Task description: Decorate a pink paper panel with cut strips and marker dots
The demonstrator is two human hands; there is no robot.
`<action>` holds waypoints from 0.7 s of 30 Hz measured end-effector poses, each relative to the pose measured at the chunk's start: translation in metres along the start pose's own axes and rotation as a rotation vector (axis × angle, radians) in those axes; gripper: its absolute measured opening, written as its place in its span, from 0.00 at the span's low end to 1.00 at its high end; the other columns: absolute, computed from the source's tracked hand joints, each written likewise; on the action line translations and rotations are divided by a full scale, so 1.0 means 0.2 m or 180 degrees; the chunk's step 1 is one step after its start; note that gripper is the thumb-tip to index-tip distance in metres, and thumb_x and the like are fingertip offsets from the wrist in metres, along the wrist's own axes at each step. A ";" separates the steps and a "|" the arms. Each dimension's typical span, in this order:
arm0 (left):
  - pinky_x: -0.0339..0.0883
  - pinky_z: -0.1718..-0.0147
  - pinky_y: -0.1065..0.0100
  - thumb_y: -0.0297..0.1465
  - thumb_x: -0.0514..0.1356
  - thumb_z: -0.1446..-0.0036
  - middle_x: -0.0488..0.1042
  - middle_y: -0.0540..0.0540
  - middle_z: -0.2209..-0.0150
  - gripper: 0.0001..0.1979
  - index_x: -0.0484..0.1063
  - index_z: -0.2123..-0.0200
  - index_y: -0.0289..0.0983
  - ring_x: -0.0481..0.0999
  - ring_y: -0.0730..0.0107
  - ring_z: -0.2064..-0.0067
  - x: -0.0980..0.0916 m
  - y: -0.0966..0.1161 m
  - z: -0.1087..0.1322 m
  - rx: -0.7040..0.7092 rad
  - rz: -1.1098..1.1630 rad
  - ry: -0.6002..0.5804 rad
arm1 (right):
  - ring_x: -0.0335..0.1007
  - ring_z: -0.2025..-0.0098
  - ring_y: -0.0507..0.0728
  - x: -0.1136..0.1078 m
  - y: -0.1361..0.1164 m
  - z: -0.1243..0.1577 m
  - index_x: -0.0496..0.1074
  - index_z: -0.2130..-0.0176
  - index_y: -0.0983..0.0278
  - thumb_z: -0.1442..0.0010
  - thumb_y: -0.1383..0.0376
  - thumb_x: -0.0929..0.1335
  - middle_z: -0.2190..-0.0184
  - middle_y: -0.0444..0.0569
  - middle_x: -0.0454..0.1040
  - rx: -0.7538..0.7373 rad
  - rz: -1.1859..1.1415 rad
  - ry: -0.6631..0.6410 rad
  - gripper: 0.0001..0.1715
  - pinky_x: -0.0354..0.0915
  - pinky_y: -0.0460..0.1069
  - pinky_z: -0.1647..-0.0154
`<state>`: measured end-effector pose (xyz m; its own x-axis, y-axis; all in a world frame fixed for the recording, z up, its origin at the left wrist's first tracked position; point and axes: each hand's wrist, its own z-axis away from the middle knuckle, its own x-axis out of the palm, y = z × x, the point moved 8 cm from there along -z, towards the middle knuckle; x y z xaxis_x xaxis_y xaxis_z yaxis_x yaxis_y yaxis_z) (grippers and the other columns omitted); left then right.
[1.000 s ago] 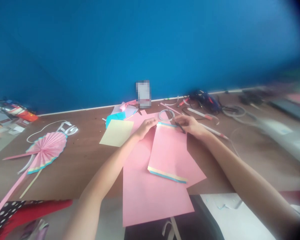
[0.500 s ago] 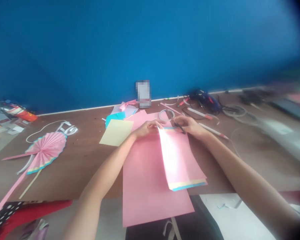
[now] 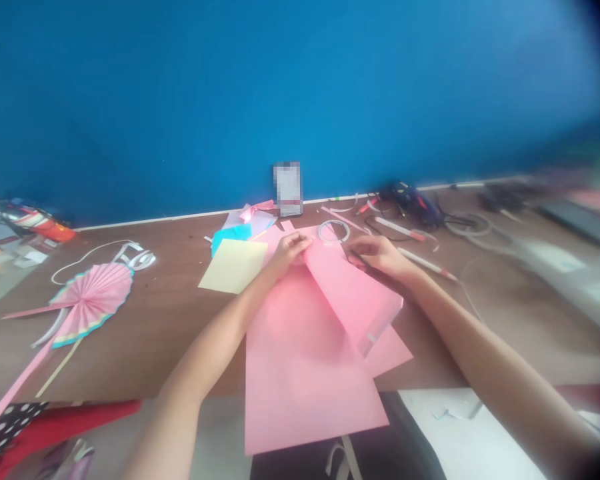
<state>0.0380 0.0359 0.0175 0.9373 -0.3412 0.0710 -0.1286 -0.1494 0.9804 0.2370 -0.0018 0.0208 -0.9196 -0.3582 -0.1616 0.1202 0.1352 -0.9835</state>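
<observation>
My left hand pinches the upper left corner of a pink paper sheet, which hangs slanted to the lower right with a pale strip along its far end. My right hand is curled around dark-handled scissors at the right of the sheet's top edge; the blades are hard to make out. Another pink piece shows under the held sheet. Below both lies a large pink sheet, which overhangs the table's front edge.
A pleated pink fan with blue and yellow edging lies at left. Yellow paper and blue paper lie beyond my left hand. A tape roll, white-and-red pens and cables are on the brown table. A phone-like object leans on the wall.
The held pink sheet has swung up and right, and its yellow and blue layers no longer show. My left hand has shifted slightly left, and the scissors have dropped away from the top edge.
</observation>
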 end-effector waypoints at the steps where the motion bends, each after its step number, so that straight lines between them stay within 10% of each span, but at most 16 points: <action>1: 0.60 0.66 0.72 0.41 0.63 0.48 0.69 0.51 0.72 0.14 0.71 0.71 0.35 0.66 0.76 0.69 0.00 0.00 0.00 -0.0002 -0.0073 -0.0002 | 0.66 0.77 0.51 0.01 0.01 0.00 0.75 0.57 0.66 0.49 0.56 0.75 0.76 0.46 0.74 0.0008 0.0079 -0.0065 0.23 0.63 0.48 0.73; 21: 0.61 0.61 0.71 0.39 0.62 0.46 0.72 0.49 0.69 0.12 0.73 0.69 0.34 0.68 0.73 0.65 -0.02 -0.01 -0.03 0.0195 -0.0540 0.0061 | 0.75 0.68 0.60 0.04 0.00 0.00 0.79 0.58 0.67 0.52 0.57 0.74 0.72 0.50 0.78 0.0010 0.0616 -0.0286 0.23 0.68 0.50 0.70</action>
<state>0.0369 0.0428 0.0155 0.9531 -0.2887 -0.0905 0.0130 -0.2598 0.9656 0.2293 -0.0052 0.0194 -0.8421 -0.4067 -0.3541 0.2928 0.2065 -0.9336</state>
